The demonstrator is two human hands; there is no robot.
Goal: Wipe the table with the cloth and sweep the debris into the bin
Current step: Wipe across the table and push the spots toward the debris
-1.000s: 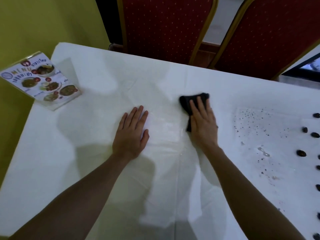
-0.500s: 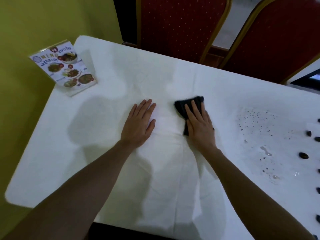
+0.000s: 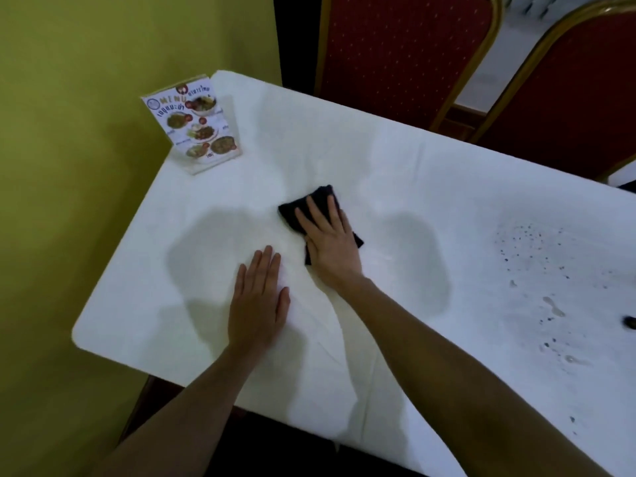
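A black cloth (image 3: 298,208) lies flat on the white table (image 3: 430,201) near its middle. My right hand (image 3: 328,241) presses flat on top of the cloth, fingers spread, covering most of it. My left hand (image 3: 258,304) rests palm down on the bare tabletop just nearer me and to the left, holding nothing. Small dark crumbs (image 3: 523,244) and a few wet drops are scattered over the right part of the table. One larger dark piece of debris (image 3: 630,321) sits at the right edge of view. No bin is in view.
A standing menu card (image 3: 194,127) is at the table's far left corner. Two red chairs (image 3: 406,53) with gold frames stand behind the far edge. A yellow wall (image 3: 86,166) runs along the left side. The table's near edge drops off below my forearms.
My right hand slid the cloth leftward and away from me across the table, past my left hand. The view shifted left, so most large debris pieces left the frame.
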